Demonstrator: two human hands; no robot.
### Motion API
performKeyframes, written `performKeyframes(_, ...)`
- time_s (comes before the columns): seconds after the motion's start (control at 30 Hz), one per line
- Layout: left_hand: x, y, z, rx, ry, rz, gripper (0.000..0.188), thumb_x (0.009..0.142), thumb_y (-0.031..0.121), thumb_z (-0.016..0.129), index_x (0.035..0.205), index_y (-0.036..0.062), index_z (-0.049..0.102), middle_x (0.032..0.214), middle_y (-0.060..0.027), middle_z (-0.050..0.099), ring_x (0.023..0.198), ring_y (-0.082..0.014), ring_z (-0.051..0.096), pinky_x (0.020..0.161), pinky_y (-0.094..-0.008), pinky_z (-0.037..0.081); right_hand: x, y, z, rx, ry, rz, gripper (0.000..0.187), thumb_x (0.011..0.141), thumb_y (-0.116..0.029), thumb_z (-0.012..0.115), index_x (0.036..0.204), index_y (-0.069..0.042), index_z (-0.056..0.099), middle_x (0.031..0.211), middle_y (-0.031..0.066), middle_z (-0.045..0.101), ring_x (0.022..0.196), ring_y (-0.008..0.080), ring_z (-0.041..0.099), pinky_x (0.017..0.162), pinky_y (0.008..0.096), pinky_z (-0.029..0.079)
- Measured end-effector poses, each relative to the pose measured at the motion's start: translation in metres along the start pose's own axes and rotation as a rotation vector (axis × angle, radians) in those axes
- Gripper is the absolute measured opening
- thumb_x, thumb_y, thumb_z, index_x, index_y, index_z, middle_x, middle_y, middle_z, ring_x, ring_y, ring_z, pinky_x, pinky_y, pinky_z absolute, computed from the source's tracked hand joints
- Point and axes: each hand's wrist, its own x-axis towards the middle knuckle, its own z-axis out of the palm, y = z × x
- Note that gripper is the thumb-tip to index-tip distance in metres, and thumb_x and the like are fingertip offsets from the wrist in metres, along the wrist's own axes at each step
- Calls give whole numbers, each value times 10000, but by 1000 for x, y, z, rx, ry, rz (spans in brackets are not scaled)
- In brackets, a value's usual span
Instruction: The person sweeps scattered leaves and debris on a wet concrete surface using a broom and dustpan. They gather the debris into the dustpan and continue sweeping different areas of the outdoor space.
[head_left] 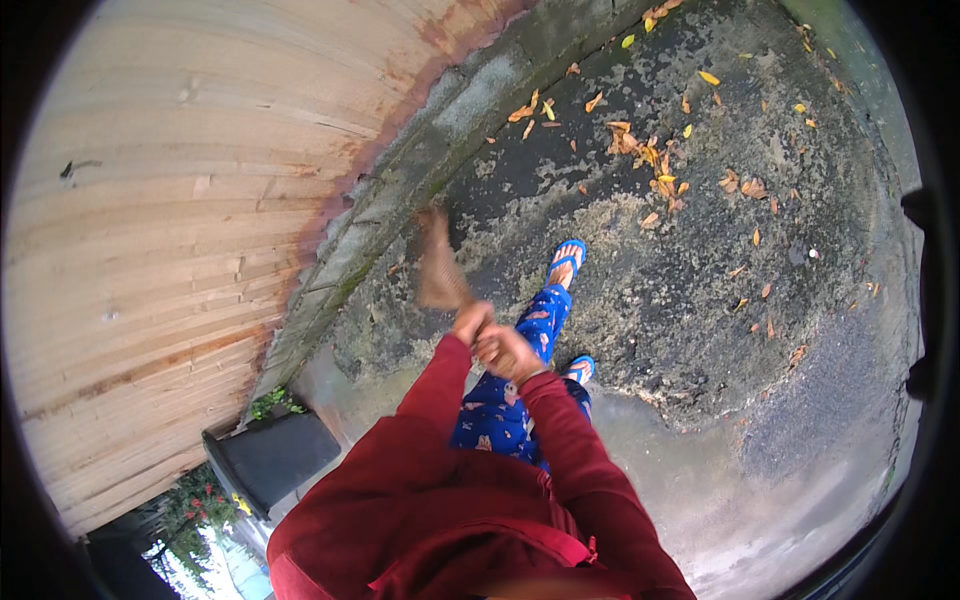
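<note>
Both my hands are closed, one near the other, in front of my body. My left hand point(472, 322) grips a brown broom point(441, 272), whose bristle end is smeared by motion over the ground near the wall's foot. Close beside it on the right, my right hand point(507, 353) is wrapped round the broom's handle, which the fingers mostly hide. Dry orange, brown and yellow leaves point(650, 165) lie scattered on the dark, patchy concrete, beyond the broom and to its right.
A tan wall point(190, 200) with a mossy concrete base point(400, 155) runs along the left. A dark bin-like container point(275, 460) stands by it, lower left, near plants point(190, 510). My feet in blue flip-flops point(567, 262) stand on the concrete ground point(700, 300).
</note>
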Motion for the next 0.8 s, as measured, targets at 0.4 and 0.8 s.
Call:
performKeyframes(0.4, 12, 136, 207, -32, -2, 25, 339, 651, 101, 585, 867, -89, 406, 669, -152, 551, 510, -211, 561, 425, -326, 453, -164, -115, 54, 46, 281, -353, 70, 708, -103, 482, 727, -80, 419, 523, -49, 351, 373, 22, 326, 295, 143, 260)
performKeyframes(0.8, 1, 204, 88, 198, -46, 185, 447, 648, 83, 538, 1008, -68, 321, 723, -164, 541, 527, -229, 564, 448, -335, 475, -47, -75, 105, 135, 270, -315, 154, 681, -178, 486, 571, -102, 410, 504, -6, 395, 382, 90, 371, 327, 218, 294)
